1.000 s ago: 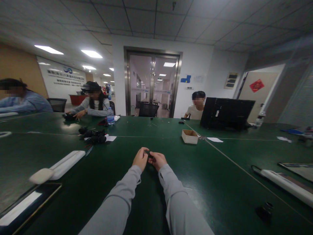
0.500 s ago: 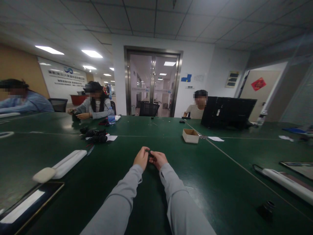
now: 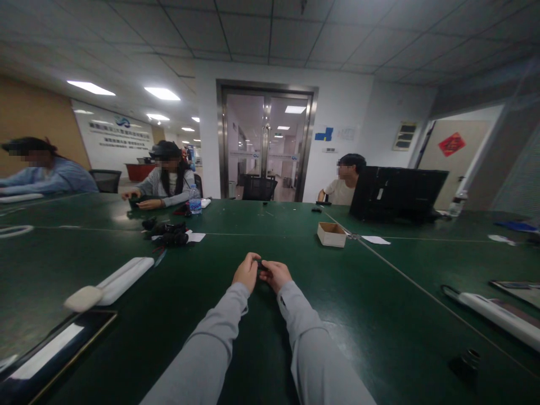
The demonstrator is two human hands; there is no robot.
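Note:
Above the green table [image 3: 358,315], my left hand [image 3: 247,272] and my right hand [image 3: 276,274] meet at the fingertips in front of me. Between them is a small dark object [image 3: 261,264], mostly covered by the fingers, so its kind cannot be made out. Both hands are closed on it, thumbs and fingers pinched together. Grey sleeves reach up to both wrists. Beyond my right hand stands a small open cardboard box [image 3: 331,234].
To the left lie a white case [image 3: 126,279], a dark tablet [image 3: 54,354] and a black camera-like bundle [image 3: 171,233]. A water bottle [image 3: 194,199] stands farther back. At right are a monitor [image 3: 396,194] and a black cylindrical piece [image 3: 466,363]. Several people sit across the table.
The whole view has shifted slightly, so things sit a little farther right. My hands keep the same pinch on the dark object. The person behind the monitor has turned their head.

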